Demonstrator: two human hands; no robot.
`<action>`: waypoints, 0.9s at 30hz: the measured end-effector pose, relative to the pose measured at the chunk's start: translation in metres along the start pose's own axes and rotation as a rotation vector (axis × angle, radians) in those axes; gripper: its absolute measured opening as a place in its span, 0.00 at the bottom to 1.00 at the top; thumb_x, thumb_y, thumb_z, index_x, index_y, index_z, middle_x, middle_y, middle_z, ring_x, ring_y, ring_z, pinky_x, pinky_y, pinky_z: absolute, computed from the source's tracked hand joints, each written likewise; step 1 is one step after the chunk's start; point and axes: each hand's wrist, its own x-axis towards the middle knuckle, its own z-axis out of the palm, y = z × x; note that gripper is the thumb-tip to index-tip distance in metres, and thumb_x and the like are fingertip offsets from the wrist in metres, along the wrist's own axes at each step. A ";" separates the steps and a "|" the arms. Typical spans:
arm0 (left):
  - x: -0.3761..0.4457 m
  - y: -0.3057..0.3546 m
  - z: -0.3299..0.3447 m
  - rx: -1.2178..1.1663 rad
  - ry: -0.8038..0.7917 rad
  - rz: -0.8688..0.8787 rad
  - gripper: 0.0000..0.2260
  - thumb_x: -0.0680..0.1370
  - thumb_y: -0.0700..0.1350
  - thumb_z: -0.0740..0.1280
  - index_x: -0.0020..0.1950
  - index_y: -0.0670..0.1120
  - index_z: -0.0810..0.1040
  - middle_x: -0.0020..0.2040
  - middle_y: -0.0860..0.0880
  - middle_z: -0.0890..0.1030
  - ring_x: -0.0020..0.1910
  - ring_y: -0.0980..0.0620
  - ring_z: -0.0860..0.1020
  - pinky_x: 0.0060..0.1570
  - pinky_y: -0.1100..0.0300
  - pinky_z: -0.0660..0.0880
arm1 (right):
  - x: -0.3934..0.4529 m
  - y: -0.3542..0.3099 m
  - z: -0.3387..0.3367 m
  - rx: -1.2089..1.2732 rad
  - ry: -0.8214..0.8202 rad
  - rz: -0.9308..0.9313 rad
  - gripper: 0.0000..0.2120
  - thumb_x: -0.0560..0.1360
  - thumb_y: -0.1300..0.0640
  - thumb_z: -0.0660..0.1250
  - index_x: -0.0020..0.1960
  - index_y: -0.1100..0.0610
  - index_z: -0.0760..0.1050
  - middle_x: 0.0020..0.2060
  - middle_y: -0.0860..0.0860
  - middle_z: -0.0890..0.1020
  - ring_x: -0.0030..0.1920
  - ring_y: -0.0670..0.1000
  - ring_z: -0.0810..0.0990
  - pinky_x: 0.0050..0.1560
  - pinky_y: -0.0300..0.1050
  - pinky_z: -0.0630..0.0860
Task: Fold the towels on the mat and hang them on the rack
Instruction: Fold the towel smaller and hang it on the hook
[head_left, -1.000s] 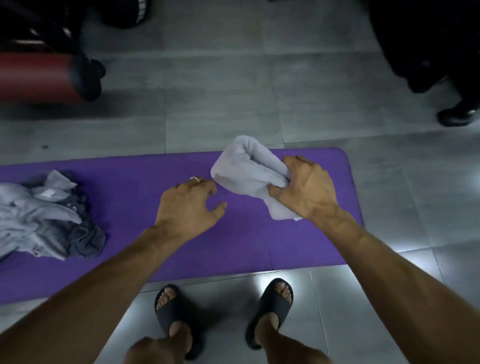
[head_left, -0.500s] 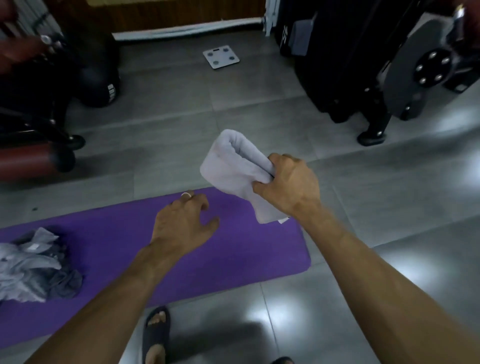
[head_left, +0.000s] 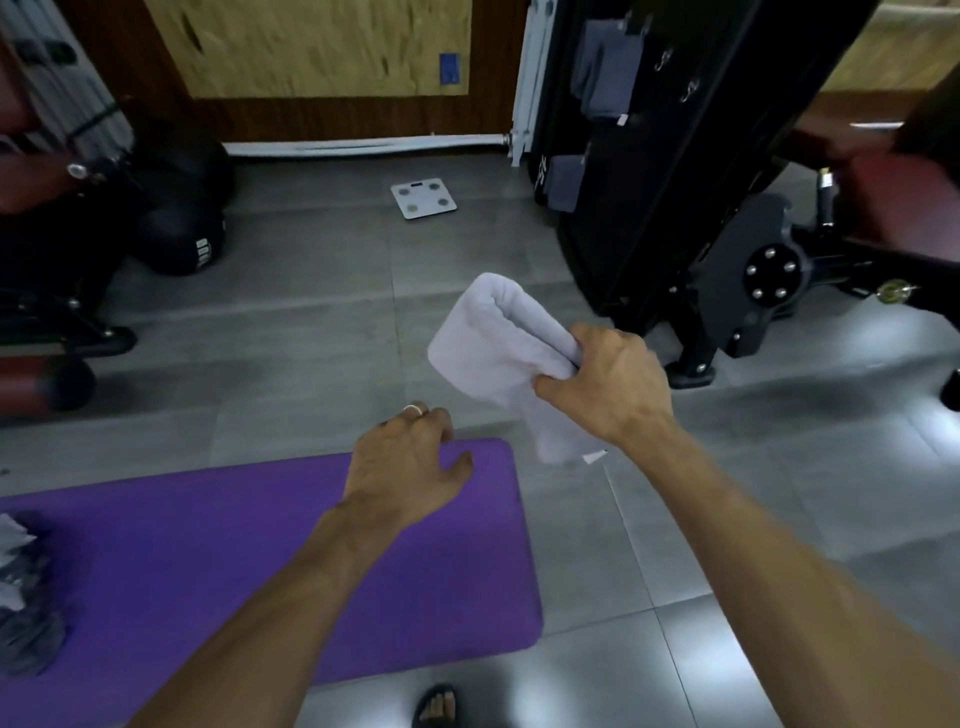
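Observation:
My right hand (head_left: 605, 382) grips a folded pale lilac towel (head_left: 498, 348) and holds it in the air over the grey floor, past the right end of the purple mat (head_left: 218, 561). My left hand (head_left: 405, 462) hovers over the mat's far right corner with loosely curled fingers and holds nothing. A heap of unfolded grey towels (head_left: 21, 587) lies at the mat's left end, cut off by the frame edge. The black rack (head_left: 649, 171) stands ahead on the right, with grey towels (head_left: 600, 73) hanging on its hooks.
A white bathroom scale (head_left: 423, 198) lies on the floor ahead. Black medicine balls (head_left: 176, 218) and a red-padded bench (head_left: 36, 384) fill the left side. A machine base with a bolted black disc (head_left: 769, 280) sits right of the rack. My sandalled foot (head_left: 436, 706) is below.
The view has lifted from the mat toward the wall and rack. My right hand has carried the folded towel up and off the mat, to the right. My left hand stays empty.

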 end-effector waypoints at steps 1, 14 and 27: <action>0.013 0.011 0.000 0.000 0.006 -0.001 0.15 0.75 0.59 0.65 0.54 0.50 0.76 0.52 0.52 0.75 0.53 0.51 0.77 0.51 0.58 0.72 | 0.012 0.009 -0.009 -0.005 0.009 -0.004 0.12 0.68 0.46 0.70 0.41 0.52 0.70 0.34 0.47 0.76 0.36 0.53 0.77 0.36 0.44 0.72; 0.208 0.166 0.012 -0.039 0.041 -0.204 0.16 0.74 0.60 0.65 0.54 0.50 0.77 0.52 0.51 0.77 0.51 0.48 0.78 0.49 0.56 0.75 | 0.226 0.135 -0.097 0.017 -0.076 -0.161 0.14 0.68 0.47 0.70 0.47 0.56 0.76 0.40 0.51 0.80 0.41 0.56 0.79 0.40 0.47 0.77; 0.438 0.200 -0.007 -0.050 0.088 -0.261 0.17 0.74 0.60 0.65 0.58 0.52 0.75 0.54 0.52 0.79 0.54 0.49 0.78 0.52 0.55 0.74 | 0.457 0.204 -0.117 0.001 -0.111 -0.260 0.13 0.69 0.46 0.70 0.46 0.55 0.73 0.39 0.49 0.78 0.39 0.54 0.79 0.39 0.48 0.77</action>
